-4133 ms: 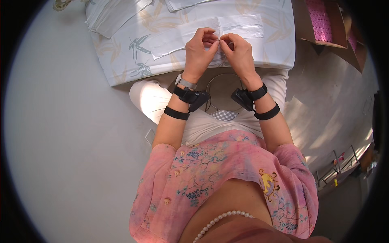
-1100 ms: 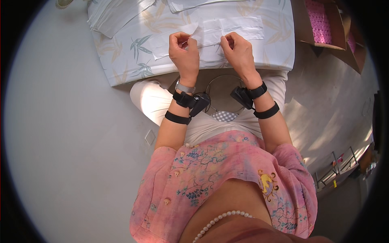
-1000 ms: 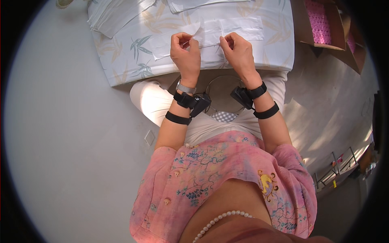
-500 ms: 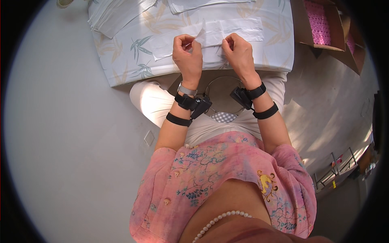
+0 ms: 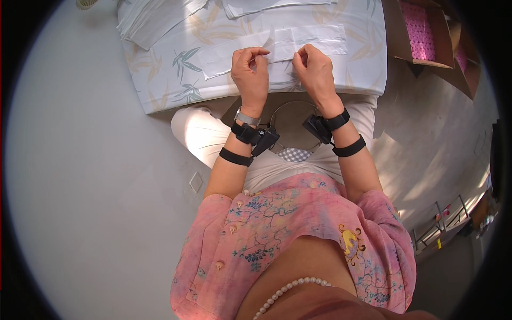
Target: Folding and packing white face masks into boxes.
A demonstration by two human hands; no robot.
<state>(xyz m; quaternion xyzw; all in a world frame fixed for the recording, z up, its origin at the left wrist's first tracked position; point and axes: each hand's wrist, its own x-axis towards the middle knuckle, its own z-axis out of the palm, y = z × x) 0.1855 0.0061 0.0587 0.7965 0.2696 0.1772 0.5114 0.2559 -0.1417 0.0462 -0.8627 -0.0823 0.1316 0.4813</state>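
Note:
A long strip of thin, creased white sheets (image 5: 314, 38) lies across the table in front of my hands; whether it is paper, cloth or film I cannot tell. It looks like two pieces meeting near the middle, the left piece (image 5: 224, 57) slanting down to the left. My left hand (image 5: 250, 77) hovers at that middle, index finger bent over and thumb tip a little apart from it, holding nothing visible. With thumb and index finger pinched, my right hand (image 5: 314, 69) grips the near edge of the strip. The pinched bit is mostly hidden by the fingers.
A leaf-patterned cloth (image 5: 160, 80) covers the table. Stacked white sheets (image 5: 154, 24) lie at the far left, more sheets (image 5: 266, 7) at the far middle. Right of the table stand cardboard boxes (image 5: 444, 32) with pink contents. A round metal ring (image 5: 274, 114) shows below the table edge.
The raised white flap at my left fingers has gone down flat, and those fingers have let go of it and shifted slightly right. My right hand has hardly moved.

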